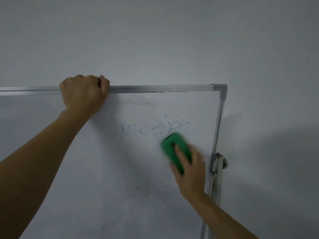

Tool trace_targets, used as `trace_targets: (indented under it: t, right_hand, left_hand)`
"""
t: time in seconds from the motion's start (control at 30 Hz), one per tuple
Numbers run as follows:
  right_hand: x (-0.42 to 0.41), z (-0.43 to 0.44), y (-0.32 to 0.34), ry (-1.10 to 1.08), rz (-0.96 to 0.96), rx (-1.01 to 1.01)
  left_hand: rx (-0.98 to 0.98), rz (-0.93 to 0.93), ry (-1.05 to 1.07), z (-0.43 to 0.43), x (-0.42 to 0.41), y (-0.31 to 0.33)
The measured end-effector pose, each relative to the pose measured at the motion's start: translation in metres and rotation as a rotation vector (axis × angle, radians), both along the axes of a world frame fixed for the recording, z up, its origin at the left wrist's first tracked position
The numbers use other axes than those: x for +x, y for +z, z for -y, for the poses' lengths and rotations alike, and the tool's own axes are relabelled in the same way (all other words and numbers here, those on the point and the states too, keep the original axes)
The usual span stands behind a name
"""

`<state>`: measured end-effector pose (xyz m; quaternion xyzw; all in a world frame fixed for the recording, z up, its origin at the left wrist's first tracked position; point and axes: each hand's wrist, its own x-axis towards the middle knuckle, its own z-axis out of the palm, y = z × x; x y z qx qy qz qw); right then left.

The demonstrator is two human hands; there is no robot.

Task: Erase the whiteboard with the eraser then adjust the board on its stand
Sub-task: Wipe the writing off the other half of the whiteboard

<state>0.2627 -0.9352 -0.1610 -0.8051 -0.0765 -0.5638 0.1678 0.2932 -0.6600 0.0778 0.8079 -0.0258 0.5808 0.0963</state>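
The whiteboard (120, 161) with a silver frame fills the lower left and middle of the view. Faint blue writing (151, 129) reading "mother" sits right of centre, and a smudged reddish word (148, 191) lies lower down. My left hand (84, 94) is clenched over the board's top rail. My right hand (189, 169) presses a green eraser (174, 149) flat against the board just below the end of the blue word; the hand and eraser are motion-blurred.
The stand's grey upright (216, 195) and a clamp bracket (220, 161) run along the board's right edge. A plain grey-white wall (172, 40) is behind and above the board.
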Motion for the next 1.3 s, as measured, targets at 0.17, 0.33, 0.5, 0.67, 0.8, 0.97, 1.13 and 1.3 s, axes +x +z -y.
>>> trace_targets:
  t: [0.17,0.33,0.5,0.67,0.8,0.97,1.13,1.3]
  right_hand:
    - [0.01,0.014,0.016,0.033,0.068,-0.266]
    - [0.025,0.048,0.083,-0.025,0.122,0.398]
    - [0.01,0.002,0.016,-0.007,0.04,0.029]
    - [0.008,0.027,0.015,0.011,0.086,-0.269]
    - [0.023,0.064,0.079,-0.059,0.097,0.339]
    - [0.015,0.019,0.04,-0.014,0.057,0.219]
    - [0.01,0.019,0.007,0.015,0.056,-0.21]
    - [0.024,0.04,0.061,-0.005,0.089,0.521]
  left_hand:
    - [-0.005,0.0,0.003,-0.006,-0.003,0.0]
    - [0.006,-0.001,0.007,0.0,-0.002,0.0]
    - [0.008,0.025,0.001,0.003,0.0,-0.001]
    - [0.017,0.032,0.004,-0.004,-0.001,-0.001]
    - [0.019,0.023,0.005,0.0,-0.001,0.0]
    - [0.015,0.022,0.01,0.002,0.002,-0.001]
    - [0.018,0.024,0.015,-0.004,0.001,-0.001]
    - [0.028,0.009,0.037,0.0,0.003,-0.001]
